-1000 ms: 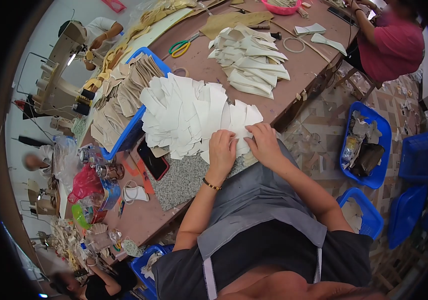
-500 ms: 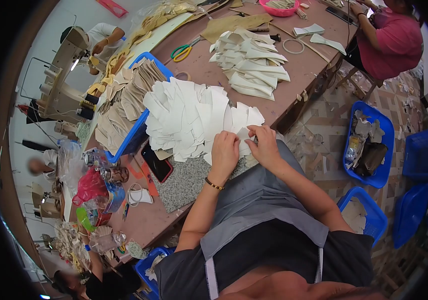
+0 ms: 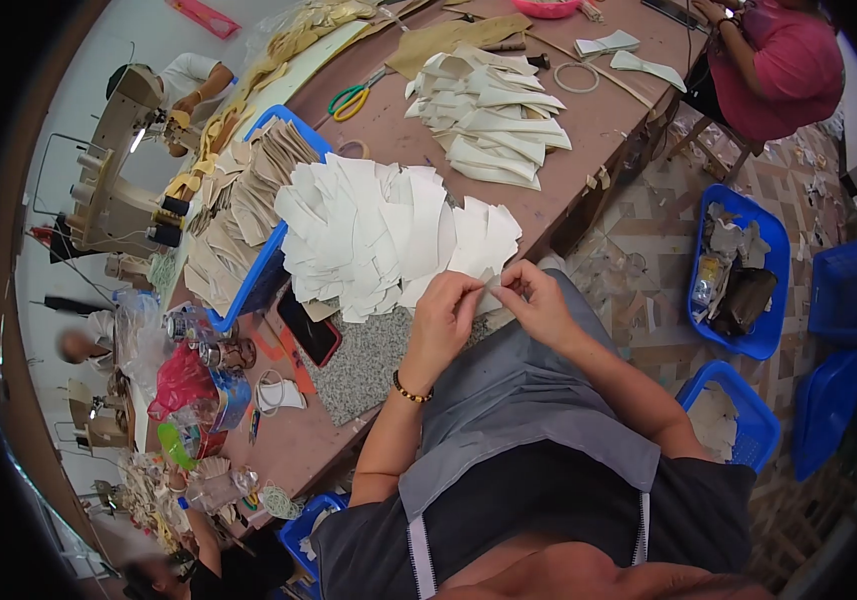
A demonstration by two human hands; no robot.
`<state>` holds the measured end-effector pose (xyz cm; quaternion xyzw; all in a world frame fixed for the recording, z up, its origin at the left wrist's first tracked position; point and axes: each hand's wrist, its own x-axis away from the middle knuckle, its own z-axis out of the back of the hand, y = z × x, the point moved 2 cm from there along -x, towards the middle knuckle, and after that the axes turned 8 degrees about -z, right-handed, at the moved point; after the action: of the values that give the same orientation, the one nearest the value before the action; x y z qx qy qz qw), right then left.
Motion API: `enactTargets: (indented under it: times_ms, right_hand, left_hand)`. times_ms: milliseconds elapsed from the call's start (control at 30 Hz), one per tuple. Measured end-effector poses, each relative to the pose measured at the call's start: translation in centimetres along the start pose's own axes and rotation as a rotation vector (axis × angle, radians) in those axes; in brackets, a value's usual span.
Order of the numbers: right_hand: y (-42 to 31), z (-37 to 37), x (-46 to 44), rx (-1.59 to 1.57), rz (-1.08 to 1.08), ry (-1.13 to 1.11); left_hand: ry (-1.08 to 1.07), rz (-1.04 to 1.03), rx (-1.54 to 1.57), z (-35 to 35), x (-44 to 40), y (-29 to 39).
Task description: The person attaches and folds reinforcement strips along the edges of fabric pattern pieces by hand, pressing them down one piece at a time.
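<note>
Both my hands meet at the near edge of a large heap of white cut pieces [image 3: 359,235]. Thumb and fingers of my left hand [image 3: 443,318] are pinched on a small pale piece [image 3: 489,291]. From the other side my right hand [image 3: 537,301] pinches the same piece, its fingertips close to the left ones. Much of that piece is hidden by the fingers, and its material I cannot make out. Just beyond my hands lies a smaller group of white pieces [image 3: 489,236]. A speckled grey slab [image 3: 359,370] is under the near side of the heap.
A blue basket [image 3: 267,265] of beige pieces stands left of the heap. Further back are cream pieces [image 3: 489,115] and green-and-yellow scissors [image 3: 351,100]. A phone [image 3: 311,328] lies beside the slab. Blue bins [image 3: 771,335] stand on the floor at right. Other people sit around the table.
My hands stay pinched together at the heap's edge, and the fingers have shifted slightly on the small piece. The whole view has moved a little.
</note>
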<state>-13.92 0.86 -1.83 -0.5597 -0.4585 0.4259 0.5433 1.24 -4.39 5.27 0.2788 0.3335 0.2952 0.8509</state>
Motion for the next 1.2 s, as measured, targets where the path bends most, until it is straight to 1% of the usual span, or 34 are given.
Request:
enactTargets:
  times_ms: [67, 133, 167, 267, 367, 467, 500, 533, 600, 633, 733, 833, 933, 967, 1033, 1200]
  right_hand:
    - [0.5, 0.2, 0.6, -0.101, -0.091, -0.025]
    - [1.1, 0.6, 0.9, -0.137, -0.148, -0.028]
    - [1.5, 0.8, 1.0, -0.103, -0.15, -0.046]
    - [1.9, 1.4, 1.0, -0.006, -0.13, -0.084]
    - [0.5, 1.2, 0.9, 0.031, -0.08, -0.11]
    - [0.2, 1.1, 1.0, 0.018, -0.067, -0.152]
    - [0.0, 1.2, 1.2, 0.034, -0.053, -0.17]
    - [-0.2, 1.3, 1.5, 0.052, -0.039, -0.186]
    - [-0.2, 1.6, 2.4, -0.004, -0.088, -0.286]
    - [-0.1, 1.7, 2.8, -0.032, -0.113, -0.338]
    - [0.7, 2.4, 3.6, -0.199, -0.281, -0.31]
    - [0.7, 3.1, 3.2, -0.368, -0.385, -0.223]
    - [1.4, 3.4, 2.8, -0.372, -0.441, -0.281]
    - [1.7, 3.3, 2.8, -0.358, -0.427, -0.238]
    - [2.5, 3.0, 2.8, -0.326, -0.398, -0.147]
    - [4.6, 2.7, 2.6, -0.415, -0.432, -0.13]
  left_hand:
    - [-0.016, -0.014, -0.029, -0.6, -0.2, 0.8]
    - [-0.004, -0.026, -0.075, -1.6, -0.2, -0.4]
    - [0.0, -0.034, -0.097, -2.1, -0.1, -1.1]
    - [-0.058, 0.086, 0.05, -2.4, -0.2, -2.4]
    - [-0.021, 0.034, 0.029, -2.0, -1.4, -2.3]
    - [0.08, 0.163, 0.054, -1.2, -3.1, -2.7]
    - [0.128, 0.136, 0.031, -0.9, -3.5, -3.6]
    - [0.126, 0.112, -0.016, -0.9, -3.8, -4.1]
    - [0.117, 0.069, -0.106, -0.8, -4.2, -4.8]
    - [0.071, 0.048, -0.147, -0.8, -4.3, -4.8]
    - [0.172, -0.262, -0.43, -0.7, -4.3, -1.6]
    - [-0.056, -0.132, -0.036, -1.8, -2.1, 0.3]
    - [-0.221, 0.211, 0.214, -3.4, 0.4, 0.0]
    - [-0.186, 0.227, 0.191, -4.1, 1.2, -0.7]
    - [-0.158, 0.185, 0.161, -4.7, 1.7, -0.4]
    - [-0.083, 0.022, -0.015, -6.2, 2.5, -0.3]
